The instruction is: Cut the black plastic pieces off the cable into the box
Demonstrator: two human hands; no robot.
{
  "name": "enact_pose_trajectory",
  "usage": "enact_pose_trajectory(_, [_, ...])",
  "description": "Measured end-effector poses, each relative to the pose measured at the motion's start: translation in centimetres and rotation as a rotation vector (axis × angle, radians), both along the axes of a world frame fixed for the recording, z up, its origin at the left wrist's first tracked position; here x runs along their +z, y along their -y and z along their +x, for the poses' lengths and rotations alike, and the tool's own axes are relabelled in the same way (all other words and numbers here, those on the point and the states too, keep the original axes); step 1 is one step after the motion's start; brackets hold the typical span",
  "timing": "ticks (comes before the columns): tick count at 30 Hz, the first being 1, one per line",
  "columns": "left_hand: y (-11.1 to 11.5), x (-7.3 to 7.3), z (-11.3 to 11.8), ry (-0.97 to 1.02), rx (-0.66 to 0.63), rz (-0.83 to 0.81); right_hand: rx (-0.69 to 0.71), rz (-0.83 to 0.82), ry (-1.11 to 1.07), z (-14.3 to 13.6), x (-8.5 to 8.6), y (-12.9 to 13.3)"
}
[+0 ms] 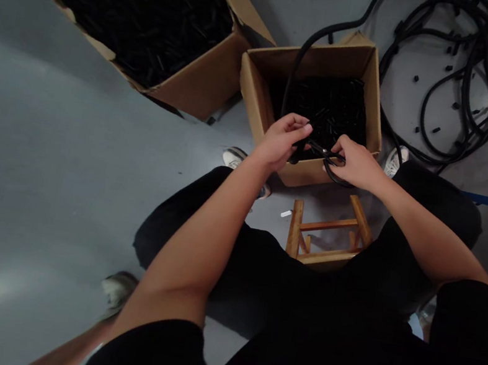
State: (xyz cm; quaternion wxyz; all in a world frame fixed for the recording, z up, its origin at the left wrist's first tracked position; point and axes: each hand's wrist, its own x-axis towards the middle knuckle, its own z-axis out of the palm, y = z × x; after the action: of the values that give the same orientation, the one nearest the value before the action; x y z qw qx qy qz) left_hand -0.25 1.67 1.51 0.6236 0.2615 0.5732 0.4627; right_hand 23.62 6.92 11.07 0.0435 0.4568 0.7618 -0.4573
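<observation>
Over the near edge of a small cardboard box (297,178), my right hand (355,162) is closed on the black handles of a pair of scissors (336,175), whose blades point left. My left hand (280,140) pinches a black tube (292,78) beside the blades. The tube rises from that hand, passes over the box's far rim and runs up to the top of the view. Many short black pieces (333,107) lie inside the box.
At upper left stands a larger cardboard box (202,68) full of black pieces. Coiled black tubing (468,77) and scattered bits cover the floor at upper right. A wooden stool (295,226) is between my legs. Another person's forearm (73,347) shows at lower left.
</observation>
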Motion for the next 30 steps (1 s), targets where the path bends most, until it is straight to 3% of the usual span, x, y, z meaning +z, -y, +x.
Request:
enact_pose_trajectory(8, [-0.4, -1.4, -0.2, -0.212, -0.003, -0.013, -0.106, -0.039, 0.034, 0.0, -0.3, -0.1])
enact_pose_trajectory(15, [-0.1, -0.4, 0.4, -0.322, -0.197, 0.187, -0.181, -0.088, -0.04, 0.0, -0.5, -0.2])
enact_pose_trajectory(19, [0.1, 0.0, 0.9, -0.281, -0.343, 0.194, -0.198, -0.097, -0.072, 0.0, -0.6, 0.0])
enact_pose_trajectory(26, [0.0, -0.6, 0.2, -0.41, -0.313, 0.199, -0.163, -0.065, -0.122, -0.3, -1.1, 0.3])
enact_pose_trajectory(30, [-0.1, -0.2, -0.2, -0.509, -0.356, 0.196, -0.176, -0.07, -0.118, -0.3, -1.1, 0.2])
